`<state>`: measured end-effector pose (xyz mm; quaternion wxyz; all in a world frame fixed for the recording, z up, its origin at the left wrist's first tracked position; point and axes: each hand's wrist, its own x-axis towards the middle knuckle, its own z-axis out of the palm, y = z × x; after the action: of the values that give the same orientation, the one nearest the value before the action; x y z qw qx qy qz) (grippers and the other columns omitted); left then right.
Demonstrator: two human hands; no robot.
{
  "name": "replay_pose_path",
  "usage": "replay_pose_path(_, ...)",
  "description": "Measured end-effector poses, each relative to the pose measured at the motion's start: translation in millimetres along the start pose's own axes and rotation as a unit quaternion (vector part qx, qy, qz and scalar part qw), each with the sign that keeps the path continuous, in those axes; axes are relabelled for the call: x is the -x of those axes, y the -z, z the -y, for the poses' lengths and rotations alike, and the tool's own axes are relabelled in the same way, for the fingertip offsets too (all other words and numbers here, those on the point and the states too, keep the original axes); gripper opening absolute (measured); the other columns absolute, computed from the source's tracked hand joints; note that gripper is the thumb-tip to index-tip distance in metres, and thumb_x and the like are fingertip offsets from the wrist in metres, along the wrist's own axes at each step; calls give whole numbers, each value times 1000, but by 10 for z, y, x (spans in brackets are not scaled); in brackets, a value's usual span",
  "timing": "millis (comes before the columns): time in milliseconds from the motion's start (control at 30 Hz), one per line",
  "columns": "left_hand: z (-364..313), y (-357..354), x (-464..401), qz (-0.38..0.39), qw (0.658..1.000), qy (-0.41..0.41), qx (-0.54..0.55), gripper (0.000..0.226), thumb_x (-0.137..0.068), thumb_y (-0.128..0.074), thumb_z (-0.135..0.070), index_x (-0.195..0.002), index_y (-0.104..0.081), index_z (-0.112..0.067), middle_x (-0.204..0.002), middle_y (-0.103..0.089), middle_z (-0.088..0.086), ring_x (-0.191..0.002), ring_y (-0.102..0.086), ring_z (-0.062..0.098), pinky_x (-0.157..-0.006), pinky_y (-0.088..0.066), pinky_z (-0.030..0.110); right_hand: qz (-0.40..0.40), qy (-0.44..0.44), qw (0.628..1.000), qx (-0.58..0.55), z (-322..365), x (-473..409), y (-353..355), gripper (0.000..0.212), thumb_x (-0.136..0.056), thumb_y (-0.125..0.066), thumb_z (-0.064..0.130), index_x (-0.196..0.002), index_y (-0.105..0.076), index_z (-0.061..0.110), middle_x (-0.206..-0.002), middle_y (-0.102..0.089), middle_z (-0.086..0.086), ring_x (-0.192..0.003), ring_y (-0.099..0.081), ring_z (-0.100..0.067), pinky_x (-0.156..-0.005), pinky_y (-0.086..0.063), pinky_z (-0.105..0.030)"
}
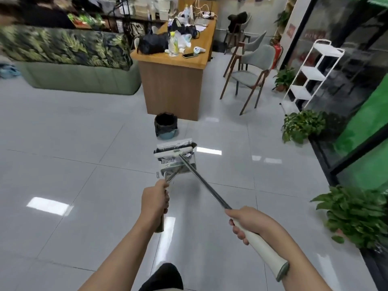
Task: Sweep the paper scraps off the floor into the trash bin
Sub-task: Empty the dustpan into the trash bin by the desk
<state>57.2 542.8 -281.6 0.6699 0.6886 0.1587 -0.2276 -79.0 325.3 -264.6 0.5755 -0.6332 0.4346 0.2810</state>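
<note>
My left hand (pixel 156 199) grips the handle of a white dustpan (pixel 190 163), which hangs above the grey tiled floor. My right hand (pixel 245 222) holds the white grip of a broom (pixel 206 186) with a metal shaft. The broom's head (pixel 173 152) lies across the dustpan's mouth, over white paper scraps (pixel 168 160) inside the pan. A small trash bin (pixel 165 125) lined with a black bag stands on the floor just beyond the dustpan, in front of the wooden desk. I see no scraps on the floor.
A wooden desk (pixel 174 80) cluttered with bags and a bottle stands behind the bin. A green sofa (pixel 79 77) is at the left, grey chairs (pixel 249 74) and a white rack (pixel 310 74) at the right. Potted plants (pixel 354 215) line the glass wall.
</note>
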Motion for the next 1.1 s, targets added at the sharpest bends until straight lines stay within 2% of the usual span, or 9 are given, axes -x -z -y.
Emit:
replay_pose_path(200,-812,-278,-1538,-25,1000,-17,6,25,-85,-55,-24,-66,-42,-15,-53,-34,0,-46,-26,17,-49,-26,29,27,13,999,11,1432,-1077,139,37,-97,-53,39,-74,-47,11,-50,-43,-3,-38,-37,-15,-40,-31,-18)
replay_pose_path(533,-2278,-595,-3783,-52,998,-31,-28,32,-89,-56,-26,-62,-41,-17,-49,-34,-1,-43,-27,17,-49,-26,28,51,31,998,13,3775,-2486,339,35,-97,-54,37,-80,-54,6,-51,-46,-4,-38,-41,-15,-40,-35,-20)
replay_pose_path(700,-2764,-869,-4693,-68,996,-36,-41,38,-89,-64,-26,-62,-40,-17,-48,-32,-1,-42,-26,17,-48,-24,26,72,26,997,25,4648,-3160,555,34,-96,-55,36,-83,-54,6,-51,-45,-4,-38,-39,-15,-41,-33,-20)
replay_pose_path(833,-3029,-1202,-5428,-100,993,-15,-61,23,-84,-66,-13,-71,-47,-11,-54,-37,4,-45,-29,18,-48,-24,25,99,15,993,56,5270,-3838,879,33,-96,-54,37,-83,-54,6,-52,-45,-4,-39,-39,-16,-42,-33,-20)
replay_pose_path(900,-3147,-1402,-5735,-125,989,2,-82,18,-78,-63,-7,-72,-47,-10,-59,-38,8,-51,-31,21,-49,-25,28,111,9,992,67,5578,-4152,1092,33,-96,-54,37,-83,-55,7,-52,-46,-4,-39,-39,-16,-42,-34,-21)
replay_pose_path(1000,-3339,-1700,-6042,-148,979,16,-137,17,-70,-57,-10,-65,-41,-12,-65,-36,11,-61,-30,23,-55,-27,36,140,-7,986,87,5951,-4500,1417,33,-97,-53,37,-85,-55,6,-51,-45,-4,-39,-40,-16,-41,-35,-21)
replay_pose_path(1100,-3535,-1959,-6396,-171,969,35,-174,18,-71,-58,-13,-60,-43,-11,-62,-38,12,-61,-33,25,-55,-31,39,170,-11,982,81,6278,-4875,1722,34,-98,-52,36,-85,-53,5,-51,-44,-4,-38,-39,-17,-41,-35,-20)
